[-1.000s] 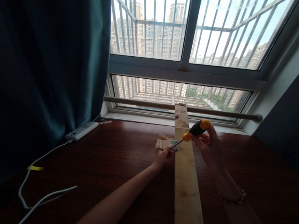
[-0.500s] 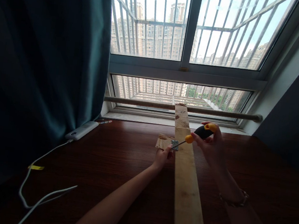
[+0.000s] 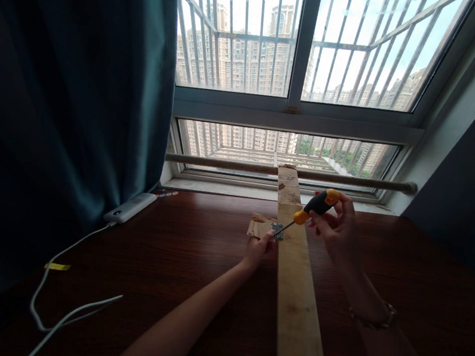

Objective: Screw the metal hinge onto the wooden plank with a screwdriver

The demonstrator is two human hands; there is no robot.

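A screwdriver (image 3: pixel 319 204) with a black and yellow handle slants down to the left, held by the fingers of my right hand (image 3: pixel 337 231). Its tip meets a small metal hinge (image 3: pixel 278 229) that lies across a short wood piece (image 3: pixel 260 226) and a long wooden plank (image 3: pixel 300 301). Beside the tip, my left hand (image 3: pixel 258 251) is closed at the near edge of the short piece, thumb on top; its other fingers are partly hidden. Any screw under the tip is too small to make out.
The plank rests on a dark red-brown wooden surface (image 3: pixel 193 253), its far end against a horizontal rail (image 3: pixel 230 165) at the window. To the left are a white power strip (image 3: pixel 132 208), a white cable (image 3: pixel 68 319), a yellow strip (image 3: pixel 57 267) and a blue curtain (image 3: pixel 100 97).
My right hand has shifted its grip on the screwdriver, its fingers loosening around the handle, which has turned and tipped slightly left and up. The left hand and the wood have stayed put.
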